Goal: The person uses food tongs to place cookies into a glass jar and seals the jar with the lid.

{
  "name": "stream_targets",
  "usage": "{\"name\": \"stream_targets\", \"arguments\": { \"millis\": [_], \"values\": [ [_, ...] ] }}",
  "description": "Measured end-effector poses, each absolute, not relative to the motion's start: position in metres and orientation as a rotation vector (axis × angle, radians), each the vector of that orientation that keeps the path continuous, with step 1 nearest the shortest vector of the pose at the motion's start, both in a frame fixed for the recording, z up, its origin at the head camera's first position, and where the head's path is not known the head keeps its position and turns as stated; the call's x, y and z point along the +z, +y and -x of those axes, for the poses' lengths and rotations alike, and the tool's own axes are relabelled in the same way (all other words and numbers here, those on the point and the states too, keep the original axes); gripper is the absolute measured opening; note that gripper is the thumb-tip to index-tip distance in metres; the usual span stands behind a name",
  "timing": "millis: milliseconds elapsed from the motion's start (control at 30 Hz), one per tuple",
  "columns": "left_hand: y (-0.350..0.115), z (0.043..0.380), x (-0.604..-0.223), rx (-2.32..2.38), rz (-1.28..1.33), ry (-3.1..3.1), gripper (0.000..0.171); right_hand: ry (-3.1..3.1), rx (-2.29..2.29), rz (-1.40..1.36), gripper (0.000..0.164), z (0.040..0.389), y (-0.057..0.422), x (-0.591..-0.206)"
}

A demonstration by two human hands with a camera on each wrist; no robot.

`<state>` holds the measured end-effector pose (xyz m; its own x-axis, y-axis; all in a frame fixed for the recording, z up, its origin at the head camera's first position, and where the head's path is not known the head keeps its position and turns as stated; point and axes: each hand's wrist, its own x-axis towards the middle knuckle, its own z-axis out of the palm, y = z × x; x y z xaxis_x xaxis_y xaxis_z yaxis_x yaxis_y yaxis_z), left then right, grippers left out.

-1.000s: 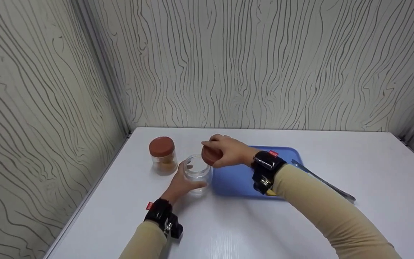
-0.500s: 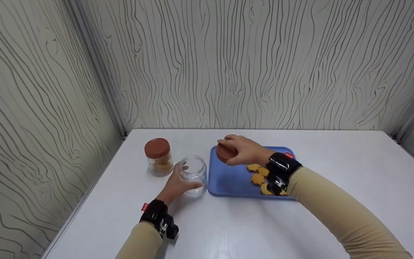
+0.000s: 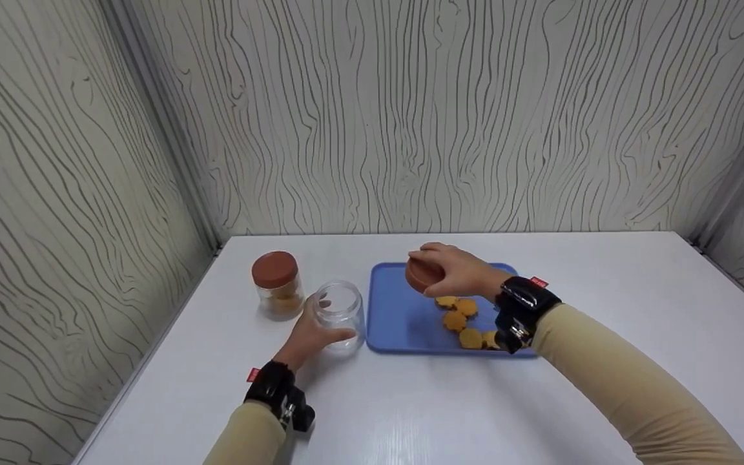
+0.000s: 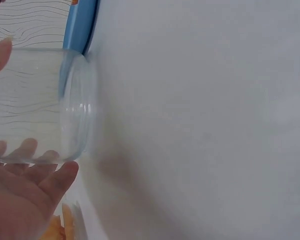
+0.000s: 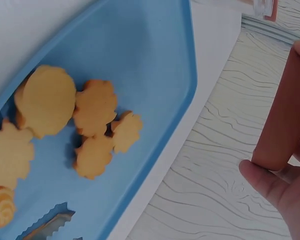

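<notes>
Red-brown lid (image 3: 420, 275) pinched by rim in right grip (image 3: 461, 270), above blue tray (image 3: 398, 323); clear lidless jar (image 3: 345, 318) clamped in left grip (image 3: 307, 334). Best hold jar steady by sides, lid clear of cookies (image 3: 454, 321) below right grip.

Clear jar (image 3: 341, 315), brown lid (image 3: 422, 276)
Jar uncapped, upright, just left of the blue tray (image 3: 391, 310); lid tilted, above the tray.

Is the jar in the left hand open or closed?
Open. Nothing covers the jar; the right hand holds a red-brown lid away from it.
</notes>
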<state>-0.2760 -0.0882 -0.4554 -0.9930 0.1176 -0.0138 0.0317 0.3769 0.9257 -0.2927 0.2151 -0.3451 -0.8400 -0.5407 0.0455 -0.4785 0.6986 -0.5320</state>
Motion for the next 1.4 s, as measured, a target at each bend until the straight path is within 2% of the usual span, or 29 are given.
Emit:
{"name": "stream_targets", "arguments": {
  "millis": [933,1400],
  "values": [
    [-0.088,0.275,-0.454,1.662,-0.131,2.572,0.100,2.794,-1.026,0.651,0.077,0.281,0.288,-0.359],
    [-0.091,0.277,-0.459,1.699,-0.167,2.548,0.100,2.883,-0.975,0.580,0.075,0.273,0.319,-0.362]
  ]
}}
